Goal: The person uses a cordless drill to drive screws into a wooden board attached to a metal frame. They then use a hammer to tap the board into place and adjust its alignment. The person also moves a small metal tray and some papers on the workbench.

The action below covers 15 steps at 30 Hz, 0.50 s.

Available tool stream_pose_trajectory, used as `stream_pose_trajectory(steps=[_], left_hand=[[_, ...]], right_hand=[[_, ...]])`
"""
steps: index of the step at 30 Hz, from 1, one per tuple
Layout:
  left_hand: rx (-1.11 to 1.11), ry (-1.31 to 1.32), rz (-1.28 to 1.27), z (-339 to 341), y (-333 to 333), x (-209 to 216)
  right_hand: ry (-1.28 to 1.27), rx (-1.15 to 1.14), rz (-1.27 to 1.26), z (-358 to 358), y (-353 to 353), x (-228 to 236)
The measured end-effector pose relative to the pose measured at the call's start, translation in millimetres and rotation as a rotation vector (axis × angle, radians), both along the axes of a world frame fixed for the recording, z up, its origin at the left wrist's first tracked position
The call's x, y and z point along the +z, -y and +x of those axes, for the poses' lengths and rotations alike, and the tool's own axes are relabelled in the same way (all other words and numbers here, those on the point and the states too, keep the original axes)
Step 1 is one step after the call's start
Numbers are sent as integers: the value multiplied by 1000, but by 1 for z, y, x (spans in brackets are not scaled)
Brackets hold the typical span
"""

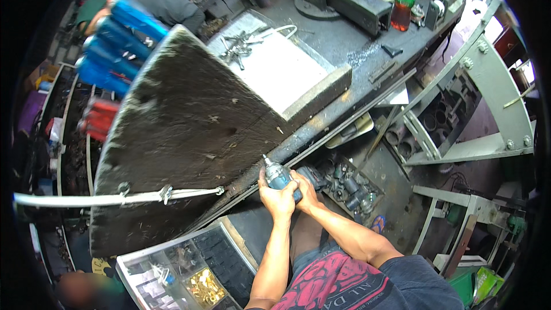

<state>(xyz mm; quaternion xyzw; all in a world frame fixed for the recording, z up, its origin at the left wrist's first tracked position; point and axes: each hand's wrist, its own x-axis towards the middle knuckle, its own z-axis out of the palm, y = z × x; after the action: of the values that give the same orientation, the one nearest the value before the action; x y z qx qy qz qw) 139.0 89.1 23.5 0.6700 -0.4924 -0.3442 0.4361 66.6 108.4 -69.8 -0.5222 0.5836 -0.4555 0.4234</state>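
Both my hands are closed around a blue and silver power drill [278, 177] in front of the bench edge, its narrow nose pointing away and slightly left. My left hand [278, 198] wraps its near left side. My right hand [306, 193] grips it from the right, the fingers partly hidden. Just beyond the tool's tip stands a big dark, scuffed board [189, 115], which leans along the bench. A white cord [138, 198] with knots runs across its lower part. Whether the tip touches the board I cannot tell.
A sectioned case [244, 247] with brass pieces [205, 287] sits at lower left. On the bench are a vise [356, 6], a green-and-red bottle [403, 3] and metal parts [236, 49] on a white sheet. A crate of metal parts [356, 189] lies below. Other people are at left.
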Motion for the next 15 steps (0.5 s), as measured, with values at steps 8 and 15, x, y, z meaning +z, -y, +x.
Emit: stream_pose_trajectory(steps=[8,15], left_hand=[[32,112,21,-22,-31,-1],[16,-593,9,-27,-70,21]], right_hand=[[169,39,-51,-15,-33,-6],[176,20,-205,-43,-62,-5]])
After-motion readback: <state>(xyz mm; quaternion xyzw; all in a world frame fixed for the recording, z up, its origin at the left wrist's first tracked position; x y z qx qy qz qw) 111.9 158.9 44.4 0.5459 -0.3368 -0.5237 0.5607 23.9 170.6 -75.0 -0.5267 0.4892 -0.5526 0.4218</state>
